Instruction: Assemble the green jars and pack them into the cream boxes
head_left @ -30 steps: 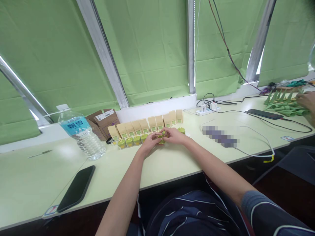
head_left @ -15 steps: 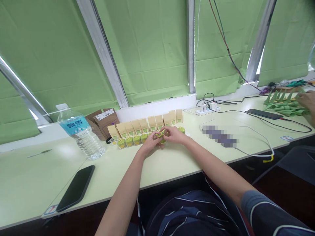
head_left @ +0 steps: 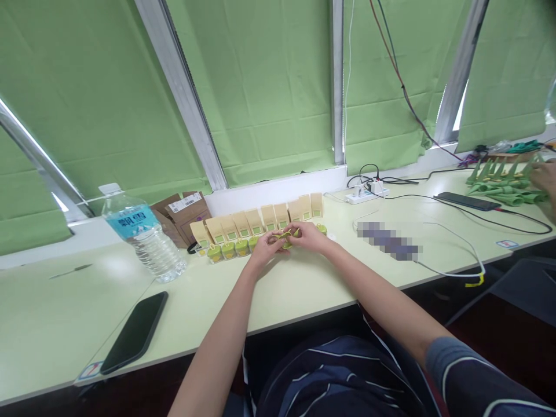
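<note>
At the middle of the table, my left hand [head_left: 266, 249] and my right hand [head_left: 306, 236] are close together, fingers pinched on a thin yellow-green ribbon [head_left: 284, 234]. The ribbon is at a small green-topped container just under my fingers, mostly hidden by them. To the left of my hands stands a row of small clear containers with green tops and yellow contents, such as the container [head_left: 228, 250]. Another green top [head_left: 321, 229] shows just beyond my right hand. Behind them several small tan paper bags [head_left: 254, 222] stand in a line.
A water bottle [head_left: 143, 231] and a cardboard box [head_left: 186, 215] stand at the left, with a phone [head_left: 134, 333] and a pen [head_left: 70, 271] nearby. To the right are a power strip [head_left: 367, 195], cables, another phone [head_left: 467, 201] and green cloth pieces [head_left: 504, 188] beside another person's hand [head_left: 542, 176].
My fingers have shifted slightly on the yellow-green ribbon, which looks drawn out flatter between them. At the far right the other person's hand has moved a little.
</note>
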### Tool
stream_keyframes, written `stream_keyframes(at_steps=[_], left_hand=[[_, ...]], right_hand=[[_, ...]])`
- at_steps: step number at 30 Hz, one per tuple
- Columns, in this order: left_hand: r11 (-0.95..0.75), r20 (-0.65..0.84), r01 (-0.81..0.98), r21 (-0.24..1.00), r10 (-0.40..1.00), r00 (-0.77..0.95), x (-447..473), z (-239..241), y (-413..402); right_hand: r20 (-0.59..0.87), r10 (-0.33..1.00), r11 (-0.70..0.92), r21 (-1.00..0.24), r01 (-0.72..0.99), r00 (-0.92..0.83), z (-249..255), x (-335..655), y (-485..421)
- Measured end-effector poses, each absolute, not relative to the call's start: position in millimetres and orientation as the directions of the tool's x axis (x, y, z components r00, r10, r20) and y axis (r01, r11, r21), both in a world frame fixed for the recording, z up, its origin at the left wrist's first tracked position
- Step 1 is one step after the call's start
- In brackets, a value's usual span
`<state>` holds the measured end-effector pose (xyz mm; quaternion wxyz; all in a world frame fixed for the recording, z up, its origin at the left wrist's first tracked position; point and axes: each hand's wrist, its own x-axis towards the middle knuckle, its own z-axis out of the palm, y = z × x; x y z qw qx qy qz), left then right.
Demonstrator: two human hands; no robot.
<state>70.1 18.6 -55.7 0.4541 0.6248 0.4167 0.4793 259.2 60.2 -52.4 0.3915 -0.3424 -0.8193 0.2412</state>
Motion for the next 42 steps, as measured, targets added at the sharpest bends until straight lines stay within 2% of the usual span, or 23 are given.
stream_keyframes(at_steps=[4, 13, 27, 42], left_hand=[[-0.265, 0.251, 0.050, 0.963, 0.949, 0.191, 68.0, -57.1, 21.2], [-0.291, 0.266, 0.152, 0.944, 0.949, 0.169, 72.2, -53.5, 15.4], [-0.317, 0.301, 0.133, 0.939, 0.945, 0.131, 75.6, -56.6, 17.5], [-0.349, 0.323, 0.236, 0.907, 0.936, 0.142, 74.5, -57.3, 16.1]], right_hand=[[0.463, 0.763, 0.634, -0.674, 0.379, -0.452, -51.3, 259.7, 59.4], [0.461, 0.764, 0.637, -0.648, 0.418, -0.451, -51.4, 258.8, 55.8], [0.416, 0.737, 0.663, -0.599, 0.449, -0.533, -45.0, 259.0, 46.1], [0.422, 0.721, 0.682, -0.577, 0.450, -0.550, -48.1, 258.1, 48.2]])
